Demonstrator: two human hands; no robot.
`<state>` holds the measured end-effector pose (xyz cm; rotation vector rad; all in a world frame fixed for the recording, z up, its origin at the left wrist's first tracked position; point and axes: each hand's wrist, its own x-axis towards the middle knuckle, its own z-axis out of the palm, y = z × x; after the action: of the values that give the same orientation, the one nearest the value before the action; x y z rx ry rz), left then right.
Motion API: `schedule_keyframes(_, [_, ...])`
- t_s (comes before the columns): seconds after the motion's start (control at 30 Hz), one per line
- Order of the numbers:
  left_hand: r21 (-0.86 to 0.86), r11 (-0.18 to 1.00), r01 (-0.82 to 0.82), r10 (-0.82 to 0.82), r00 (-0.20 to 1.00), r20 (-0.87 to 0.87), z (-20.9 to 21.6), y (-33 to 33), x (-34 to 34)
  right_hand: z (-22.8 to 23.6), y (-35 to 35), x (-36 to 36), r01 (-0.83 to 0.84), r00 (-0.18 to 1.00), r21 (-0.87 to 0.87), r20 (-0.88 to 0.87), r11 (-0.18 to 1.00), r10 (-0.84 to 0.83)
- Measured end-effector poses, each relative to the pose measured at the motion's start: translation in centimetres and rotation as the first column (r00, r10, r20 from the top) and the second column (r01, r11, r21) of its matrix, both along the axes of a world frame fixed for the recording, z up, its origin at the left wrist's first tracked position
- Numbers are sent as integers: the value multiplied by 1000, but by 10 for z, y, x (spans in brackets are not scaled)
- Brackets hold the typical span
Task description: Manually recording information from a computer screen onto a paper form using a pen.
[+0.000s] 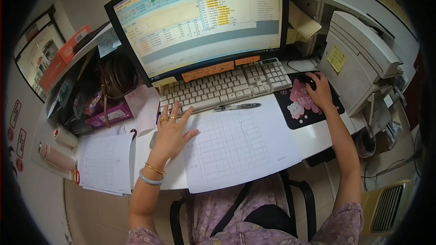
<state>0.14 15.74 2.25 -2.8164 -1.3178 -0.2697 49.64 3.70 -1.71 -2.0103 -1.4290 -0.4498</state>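
The right hand (321, 91) is curled over the black mouse (310, 83), its fingers lying across the top and the thumb along the left side, so the mouse sits between them, mostly hidden under the palm and fingers. The mouse rests on the upper part of a black mouse pad (284, 106) with a pink print, to the right of the pale keyboard (222, 86). Whether a button is pressed cannot be told.

The left hand (171, 131) holds nothing; its fingers are spread, palm down, with the fingertips at the near edge of the keyboard's left end and the thumb out toward the right. Whether any fingertip pushes a key is unclear. A gold bracelet (155, 169) and a pale bangle (151, 179) circle that wrist.

Between the hands, a large printed sheet (281, 147) lies on the white desk (172, 180), reaching past its front edge. A pen (237, 107) lies at the sheet's upper edge, just below the keyboard. Behind the keyboard stands a lit monitor (200, 36), and a bulky printer (352, 52) stands right of the mouse pad.
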Motion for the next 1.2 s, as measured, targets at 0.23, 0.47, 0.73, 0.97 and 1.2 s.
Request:
schedule_keyframes(0.23, [5,1000,16,-16,1000,16,0,0,0,0,1,-1,35,999,18,13,999,-35])
schedule_keyframes(0.47, [-3,1000,30,-30,999,14,4,-4,0,1,-5,0,27,999,54,17,998,-28])
schedule_keyframes(0.73, [12,999,49,-49,999,5,-3,1,-2,-6,-1,4,46,999,20,24,999,-46])
schedule_keyframes(0.97, [37,999,39,-38,999,-20,-3,3,-2,-4,2,5,38,996,12,77,999,-39])
schedule_keyframes(1.2, [51,998,32,-32,999,10,-4,1,0,-2,4,4,53,994,-1,93,999,-53])
